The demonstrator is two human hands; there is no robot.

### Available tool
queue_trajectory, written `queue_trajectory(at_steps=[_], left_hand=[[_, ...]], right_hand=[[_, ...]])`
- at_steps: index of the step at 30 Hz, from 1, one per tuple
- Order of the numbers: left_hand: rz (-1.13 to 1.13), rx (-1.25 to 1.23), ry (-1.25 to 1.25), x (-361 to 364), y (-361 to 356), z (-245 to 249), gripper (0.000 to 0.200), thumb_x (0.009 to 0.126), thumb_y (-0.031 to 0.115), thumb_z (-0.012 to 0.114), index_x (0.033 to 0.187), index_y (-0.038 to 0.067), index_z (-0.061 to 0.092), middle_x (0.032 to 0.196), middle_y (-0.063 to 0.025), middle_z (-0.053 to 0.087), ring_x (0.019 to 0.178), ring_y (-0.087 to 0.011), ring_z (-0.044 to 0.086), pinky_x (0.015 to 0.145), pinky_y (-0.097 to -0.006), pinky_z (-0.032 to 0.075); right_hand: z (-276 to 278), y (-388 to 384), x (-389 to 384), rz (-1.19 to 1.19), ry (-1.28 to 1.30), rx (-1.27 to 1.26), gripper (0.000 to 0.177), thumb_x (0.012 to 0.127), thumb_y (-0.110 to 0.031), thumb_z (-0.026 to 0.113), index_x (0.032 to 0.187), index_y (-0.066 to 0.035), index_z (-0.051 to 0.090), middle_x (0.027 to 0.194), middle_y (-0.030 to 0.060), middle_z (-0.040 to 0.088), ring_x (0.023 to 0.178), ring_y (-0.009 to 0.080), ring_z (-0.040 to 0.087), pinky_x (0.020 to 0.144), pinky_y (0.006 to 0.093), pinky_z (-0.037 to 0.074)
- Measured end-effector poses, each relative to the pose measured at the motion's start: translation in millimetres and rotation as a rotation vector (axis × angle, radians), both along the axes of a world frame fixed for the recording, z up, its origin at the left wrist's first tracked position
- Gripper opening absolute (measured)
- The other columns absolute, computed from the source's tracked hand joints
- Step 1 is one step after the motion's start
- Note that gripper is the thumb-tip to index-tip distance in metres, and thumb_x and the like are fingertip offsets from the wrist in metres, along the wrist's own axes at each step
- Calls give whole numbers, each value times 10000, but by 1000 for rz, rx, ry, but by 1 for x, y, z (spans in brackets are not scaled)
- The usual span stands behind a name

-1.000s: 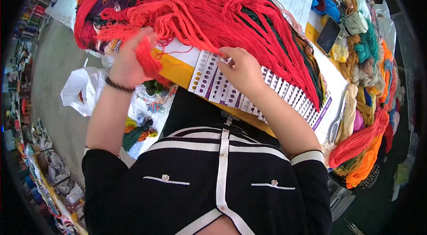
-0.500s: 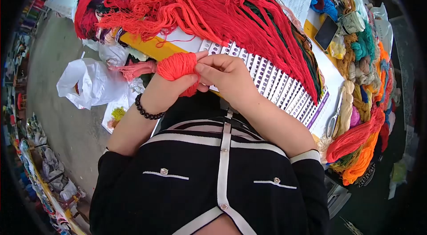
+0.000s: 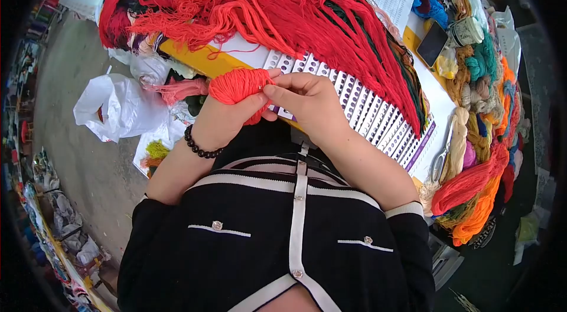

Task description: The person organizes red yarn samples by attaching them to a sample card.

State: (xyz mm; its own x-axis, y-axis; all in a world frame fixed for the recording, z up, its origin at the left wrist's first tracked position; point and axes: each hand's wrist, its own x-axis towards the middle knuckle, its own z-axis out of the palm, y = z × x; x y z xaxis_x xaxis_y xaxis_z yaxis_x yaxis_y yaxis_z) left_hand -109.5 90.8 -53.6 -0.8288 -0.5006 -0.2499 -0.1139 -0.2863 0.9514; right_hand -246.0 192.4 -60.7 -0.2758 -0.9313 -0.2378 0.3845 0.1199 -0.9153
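Head view: a coral-red skein (image 3: 237,86) held in the left grip (image 3: 235,113), with the right grip (image 3: 313,102) at its right-hand end.

The left grip is closed around the skein, which bulges above the thumb and shows again beneath it; the right grip is drawn to a pinch, thumb and forefinger against the skein's end, though whether a strand lies between their tips cannot be told. Both grips are in front of the near edge of the tabletop (image 3: 208,59). Beyond them, loose red yarn (image 3: 348,46) partly covers the punched white cards (image 3: 369,112); a white plastic bag (image 3: 121,108) lies to the left.
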Motion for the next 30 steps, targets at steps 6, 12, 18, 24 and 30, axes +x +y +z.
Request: queue_trajectory(at_steps=[6,12,18,24,30], left_hand=[[-28,-38,44,0,2,-6,337,860,45,512,1194,8,538,1018,-57,629,738,-112,622,648,-228,515],[48,141,142,-2,2,-9,261,876,101,532,1107,-17,568,938,-83,637,737,-142,623,639,-248,522],[180,37,135,-7,9,-17,222,910,128,528,1054,-19,609,907,-68,645,768,-113,613,670,-239,514],[275,-3,251,-8,7,-22,229,912,113,515,1063,-41,592,902,-81,650,795,-133,617,746,-258,503],[81,264,253,1,2,-18,351,864,24,492,1210,-35,507,1032,-114,630,933,-185,605,854,-304,469]], right_hand=[[-5,1,-1,-34,-142,-41,147,853,-32,594,960,64,623,880,112,644,755,142,609,693,250,495],[0,2,4,-132,-190,-37,139,854,-29,582,935,80,609,789,90,623,649,126,601,621,229,473],[-10,2,4,-138,-120,-20,140,840,-27,604,956,50,624,869,104,653,735,161,635,682,258,514],[-10,-3,0,-314,-417,-88,110,824,-63,596,881,23,635,766,60,633,738,112,596,703,237,463],[-13,3,-15,-46,-451,-75,132,833,-83,592,896,20,645,717,44,608,679,110,550,695,262,450]])
